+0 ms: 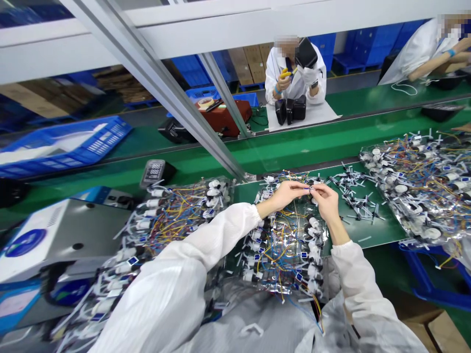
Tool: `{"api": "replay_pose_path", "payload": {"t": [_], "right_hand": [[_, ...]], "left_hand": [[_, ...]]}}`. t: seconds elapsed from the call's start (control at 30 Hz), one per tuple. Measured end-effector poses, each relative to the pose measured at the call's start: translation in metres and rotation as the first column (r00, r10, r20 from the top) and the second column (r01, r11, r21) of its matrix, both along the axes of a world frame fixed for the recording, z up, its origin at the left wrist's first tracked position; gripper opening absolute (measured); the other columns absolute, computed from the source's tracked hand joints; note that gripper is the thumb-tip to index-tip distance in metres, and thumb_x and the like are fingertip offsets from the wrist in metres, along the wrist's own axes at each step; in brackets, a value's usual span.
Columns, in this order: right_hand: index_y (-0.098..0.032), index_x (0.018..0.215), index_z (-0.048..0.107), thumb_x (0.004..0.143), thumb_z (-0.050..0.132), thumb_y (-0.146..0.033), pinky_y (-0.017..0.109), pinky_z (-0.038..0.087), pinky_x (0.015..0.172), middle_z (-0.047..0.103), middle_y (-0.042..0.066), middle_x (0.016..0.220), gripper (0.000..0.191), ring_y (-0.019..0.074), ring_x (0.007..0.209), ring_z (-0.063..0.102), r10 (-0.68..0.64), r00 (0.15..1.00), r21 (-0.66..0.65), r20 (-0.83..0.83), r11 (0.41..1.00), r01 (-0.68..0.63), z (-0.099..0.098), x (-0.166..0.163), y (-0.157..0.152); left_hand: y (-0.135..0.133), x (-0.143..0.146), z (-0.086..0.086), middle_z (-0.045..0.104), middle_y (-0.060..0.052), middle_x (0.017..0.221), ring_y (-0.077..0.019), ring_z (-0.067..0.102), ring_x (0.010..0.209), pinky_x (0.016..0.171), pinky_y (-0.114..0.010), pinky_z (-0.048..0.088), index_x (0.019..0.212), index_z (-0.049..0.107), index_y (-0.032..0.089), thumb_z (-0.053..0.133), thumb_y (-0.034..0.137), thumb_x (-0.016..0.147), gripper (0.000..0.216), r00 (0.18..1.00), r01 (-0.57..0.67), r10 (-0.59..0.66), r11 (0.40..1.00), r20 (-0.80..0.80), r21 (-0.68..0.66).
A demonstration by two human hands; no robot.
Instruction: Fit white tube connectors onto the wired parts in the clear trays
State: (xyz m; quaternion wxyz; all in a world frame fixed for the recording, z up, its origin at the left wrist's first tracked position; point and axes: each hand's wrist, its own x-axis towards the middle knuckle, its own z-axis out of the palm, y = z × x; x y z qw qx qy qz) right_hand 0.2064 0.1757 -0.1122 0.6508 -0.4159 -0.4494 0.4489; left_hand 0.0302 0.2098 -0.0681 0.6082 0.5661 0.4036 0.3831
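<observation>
My left hand (pixel 286 193) and my right hand (pixel 325 201) meet above a clear bag of small wired parts (pixel 283 255), with white caps and blue, yellow and red leads. Both hands pinch one small wired piece (pixel 308 189) between their fingertips. What exactly the piece is stays too small to make out. Both arms wear white sleeves. A scatter of small white and black tube pieces (pixel 353 193) lies on the green mat just right of my right hand.
More bags of wired parts lie at left (pixel 172 215) and right (pixel 423 181). A grey machine (pixel 55 235) stands at left, a digital meter (pixel 156 171) behind it. Across the green conveyor (pixel 294 147) a person in white (pixel 294 73) handles black parts. A blue crate (pixel 66 142) sits far left.
</observation>
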Motion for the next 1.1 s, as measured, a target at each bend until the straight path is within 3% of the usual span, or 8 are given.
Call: {"api": "replay_pose_path", "payload": {"t": [0.33, 0.43, 0.5, 0.57, 0.63, 0.7, 0.9, 1.1], "right_hand": [[-0.024, 0.109, 0.076, 0.076, 0.086, -0.036, 0.036, 0.059, 0.082, 0.078, 0.005, 0.093, 0.036, 0.02, 0.084, 0.072, 0.038, 0.999, -0.031, 0.026, 0.999, -0.037, -0.001, 0.003, -0.002], [-0.023, 0.102, 0.075, 0.075, 0.086, -0.036, 0.035, 0.058, 0.08, 0.078, 0.005, 0.088, 0.031, 0.0201, 0.082, 0.073, 0.007, 0.998, -0.039, 0.056, 0.999, -0.005, -0.001, 0.003, -0.003], [-0.022, 0.095, 0.075, 0.075, 0.086, -0.037, 0.035, 0.058, 0.078, 0.078, 0.005, 0.085, 0.027, 0.0201, 0.079, 0.072, -0.022, 0.995, -0.041, 0.102, 0.999, 0.026, -0.002, 0.004, -0.004], [-0.021, 0.089, 0.075, 0.076, 0.085, -0.037, 0.034, 0.058, 0.075, 0.077, 0.005, 0.084, 0.024, 0.0199, 0.076, 0.071, -0.032, 0.987, -0.035, 0.157, 0.999, 0.038, -0.003, 0.004, -0.004], [-0.021, 0.087, 0.075, 0.077, 0.083, -0.037, 0.034, 0.057, 0.074, 0.077, 0.005, 0.084, 0.02, 0.0195, 0.075, 0.07, -0.024, 0.979, -0.023, 0.202, 0.999, 0.029, -0.005, 0.004, -0.005], [-0.021, 0.088, 0.076, 0.079, 0.082, -0.036, 0.034, 0.057, 0.074, 0.077, 0.005, 0.084, 0.019, 0.0193, 0.075, 0.069, -0.008, 0.975, -0.019, 0.221, 1.0, 0.012, -0.005, 0.003, -0.004], [-0.022, 0.095, 0.072, 0.079, 0.083, -0.039, 0.033, 0.056, 0.075, 0.074, 0.003, 0.086, 0.026, 0.0183, 0.079, 0.068, -0.009, 0.997, -0.015, 0.081, 1.0, 0.01, -0.003, 0.002, -0.004], [-0.022, 0.092, 0.07, 0.08, 0.082, -0.037, 0.033, 0.055, 0.077, 0.073, 0.003, 0.085, 0.023, 0.0185, 0.08, 0.068, -0.015, 0.997, 0.027, 0.078, 1.0, 0.013, -0.007, 0.005, -0.006]], "left_hand": [[-0.001, -0.004, -0.009, 0.08, -0.011, 0.093, -0.0171, 0.067, 0.073, 0.073, -0.032, 0.053, 0.103, 0.082, 0.014, 0.089, 0.046, 0.073, 0.045, 0.996, 0.006, -0.003, 0.999, -0.094, 0.032], [-0.003, -0.007, -0.005, 0.08, -0.012, 0.101, -0.0202, 0.072, 0.084, 0.082, -0.034, 0.056, 0.104, 0.082, 0.015, 0.086, 0.045, 0.078, 0.04, 0.99, 0.04, -0.018, 0.987, -0.139, 0.154], [-0.003, -0.01, -0.001, 0.079, -0.011, 0.101, -0.0206, 0.072, 0.089, 0.084, -0.034, 0.056, 0.103, 0.082, 0.017, 0.081, 0.043, 0.084, 0.032, 0.972, 0.074, 0.005, 0.941, -0.233, 0.331], [-0.001, -0.013, 0.003, 0.079, -0.009, 0.097, -0.0199, 0.071, 0.089, 0.085, -0.033, 0.055, 0.103, 0.083, 0.021, 0.076, 0.04, 0.09, 0.024, 0.935, 0.161, 0.031, 0.851, -0.353, 0.501], [0.001, -0.015, 0.005, 0.078, -0.008, 0.096, -0.0194, 0.071, 0.089, 0.085, -0.033, 0.054, 0.105, 0.083, 0.023, 0.072, 0.037, 0.094, 0.021, 0.897, 0.266, 0.028, 0.761, -0.44, 0.591], [0.003, -0.016, 0.005, 0.078, -0.008, 0.097, -0.0194, 0.071, 0.088, 0.085, -0.033, 0.054, 0.107, 0.082, 0.022, 0.069, 0.036, 0.096, 0.022, 0.884, 0.315, 0.018, 0.717, -0.468, 0.622], [-0.002, -0.013, 0.007, 0.075, -0.008, 0.097, -0.0186, 0.067, 0.086, 0.081, -0.032, 0.053, 0.116, 0.079, 0.021, 0.073, 0.037, 0.094, 0.028, 0.924, 0.171, 0.102, 0.755, -0.37, 0.633], [-0.008, -0.013, 0.005, 0.074, -0.007, 0.097, -0.0182, 0.067, 0.089, 0.085, -0.032, 0.053, 0.112, 0.08, 0.021, 0.074, 0.036, 0.093, 0.025, 0.933, 0.166, 0.089, 0.754, -0.349, 0.635]]}}
